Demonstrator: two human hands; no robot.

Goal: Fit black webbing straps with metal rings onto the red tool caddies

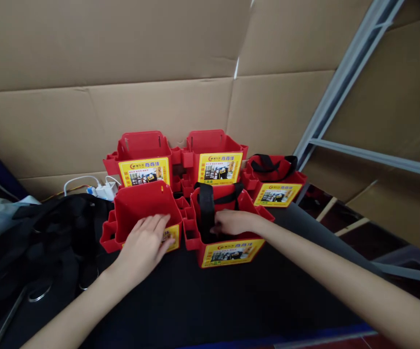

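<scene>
My left hand point(147, 240) lies over the front rim of a red plastic tool box point(140, 203) at the front left, fingers stretched out and thumb apart. Nothing shows in its grasp. Beside it stands a second red tool box point(195, 232) with a yellow label. My right hand point(231, 223) reaches down into this box, fingers curled against a wide black webbing strap point(206, 208). The strap loops up over the back of the box, and the right fingertips are partly hidden inside.
Two more labelled red boxes point(144, 145) stand behind, against a cardboard wall point(159, 106). At the right, another box point(278, 177) holds black straps. Black straps with metal rings point(57, 257) are heaped at left, near a white plug with cables point(106, 190). A metal frame point(333, 97) rises at right.
</scene>
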